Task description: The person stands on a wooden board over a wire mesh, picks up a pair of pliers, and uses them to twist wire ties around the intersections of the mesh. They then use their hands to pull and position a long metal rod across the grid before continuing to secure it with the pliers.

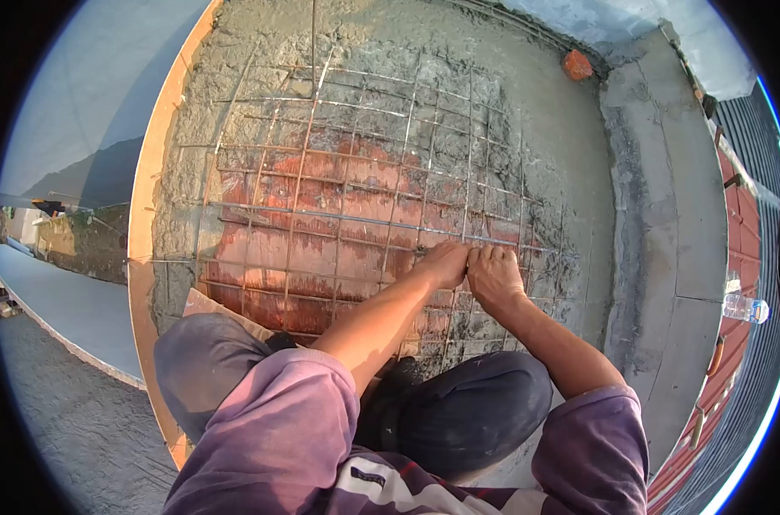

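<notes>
Shirt and knees: the purple sleeve [278, 412] is nearest, with the left knee [205, 369] and right knee [467, 412] bent beyond it, over the near edge of the slab.
Left hand [446, 263]: the grip is narrow, fingers curled down at a bar crossing right of the grid's middle.
Right hand [495, 276]: closed, knuckles up, just beside the left; I cannot tell whether either grip holds the bar alone or something thin on it.
Bar grid [321, 215]: long and cross bars span the middle of the slab, reaching towards its left edge.
Under the grid: a reddish surface [266, 249] shows through, with rough grey concrete [570, 154] around it, smoother towards the right edge.
Left edge: an orange-brown board [143, 292] borders the slab.
Right edge: a block ledge [682, 197] runs alongside; a clear bottle [744, 309] lies beyond it.
Far right corner: an orange-red lump [577, 65] rests near the ledge.
Handling: best, I judge, to steady the crossing with one hand while the other works close in, wrists low, pressure even so the neighbouring bars keep their spacing. Bare fingers should avoid rough bar ends, and the knees should bear no weight on the mesh.
</notes>
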### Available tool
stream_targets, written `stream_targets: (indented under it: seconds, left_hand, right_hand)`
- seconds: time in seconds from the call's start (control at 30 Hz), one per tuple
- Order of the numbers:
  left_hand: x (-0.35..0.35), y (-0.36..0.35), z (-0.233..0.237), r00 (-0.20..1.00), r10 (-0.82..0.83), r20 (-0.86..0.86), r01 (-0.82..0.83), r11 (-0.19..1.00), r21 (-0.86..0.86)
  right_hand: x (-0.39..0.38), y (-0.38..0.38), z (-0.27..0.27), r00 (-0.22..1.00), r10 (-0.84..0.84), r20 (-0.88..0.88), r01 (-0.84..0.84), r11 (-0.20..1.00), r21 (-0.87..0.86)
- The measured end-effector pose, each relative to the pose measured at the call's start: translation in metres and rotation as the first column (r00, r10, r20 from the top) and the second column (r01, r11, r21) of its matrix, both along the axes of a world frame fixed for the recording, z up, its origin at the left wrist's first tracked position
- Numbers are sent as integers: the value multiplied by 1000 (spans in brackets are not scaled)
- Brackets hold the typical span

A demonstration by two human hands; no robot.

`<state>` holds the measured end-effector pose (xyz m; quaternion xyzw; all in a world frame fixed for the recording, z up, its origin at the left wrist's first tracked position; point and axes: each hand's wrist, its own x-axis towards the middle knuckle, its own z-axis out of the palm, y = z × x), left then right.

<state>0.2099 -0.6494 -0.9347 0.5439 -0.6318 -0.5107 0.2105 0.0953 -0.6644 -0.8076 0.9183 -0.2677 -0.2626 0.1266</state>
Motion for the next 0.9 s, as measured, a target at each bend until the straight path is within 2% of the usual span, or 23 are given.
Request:
stream_targets:
  seconds: [0.07,0.1,0.13,0.17,0.2,0.23,0.27,0.3,0.33,0.37,0.4,0.5,0.53,0.57,0.6,0.63,0.67,0.7,0.77,0.8,0.83,0.9]
  left_hand:
    - [-1,9,-3,994,110,-20,-112,984,-138]
    - [-4,22,-6,987,160,-34,-164,967,-196]
    - [-5,40,6,977,211,25,-181,888,-423]
    - [-13,48,5,977,202,69,-158,903,-401]
    - [-20,51,3,976,188,113,-132,914,-383]
    - [-24,49,-1,972,175,155,-108,925,-365]
    - [-26,45,-8,973,169,155,-95,913,-397]
    - [-27,38,-9,985,83,150,-29,942,-333]
    - [-25,28,-6,990,0,142,38,962,-269]
    - [-19,15,-3,987,-84,138,112,970,-215]
    - [-16,6,-3,999,-19,31,25,978,-209]
    - [2,-3,24,985,-162,53,162,987,1]
    - [-4,9,12,1000,-18,-1,18,991,-133]
    - [-13,25,2,996,44,76,-24,967,-255]
    - [-15,42,0,983,118,143,-56,924,-378]
    - [-18,54,-2,960,196,200,-72,863,-500]
    - [-24,58,-9,963,198,184,-89,873,-480]
    - [-24,51,-14,967,173,187,-73,892,-446]
    - [-26,38,-21,976,114,183,-43,935,-351]
    - [-24,25,-23,990,82,116,-45,955,-294]
    - [-7,10,-14,996,-6,93,25,978,-207]
    - [12,-4,11,981,-192,7,193,981,-29]
  right_hand:
    - [0,-8,-9,976,-214,-50,220,947,236]
    - [-1,-9,-13,945,-313,-98,327,877,351]
    - [-8,-18,-12,918,-392,-62,364,767,529]
    - [-14,-25,-13,773,-586,-242,574,484,660]
    - [-14,-33,-10,573,-690,-443,702,135,699]
    - [-13,-37,-9,348,-683,-642,730,-233,643]
    - [-18,-34,-6,374,-680,-631,725,-210,656]
    - [-18,-25,-1,563,-706,-431,730,180,659]
    - [-18,-13,1,750,-618,-237,625,545,559]
    - [-16,-5,1,898,-435,-64,427,828,363]
    - [-15,3,0,975,-205,-83,215,968,128]
    - [-12,2,-10,988,-91,-127,93,996,12]
    - [-15,-3,-19,955,-273,-118,293,930,220]
    - [-25,-12,-22,846,-490,-211,527,709,468]
    - [-26,-24,-16,688,-632,-358,675,375,636]
    - [-28,-32,-12,504,-680,-533,713,-20,700]
    - [-40,-30,-21,389,-733,-557,668,-192,719]
    - [-36,-29,-17,523,-746,-413,685,80,724]
    - [-27,-12,-5,775,-609,-170,576,569,587]
    - [-27,4,-9,913,-406,44,376,878,298]
    - [-20,0,-12,965,-261,11,254,949,187]
    - [-14,-1,-12,992,7,-125,-9,1000,-13]
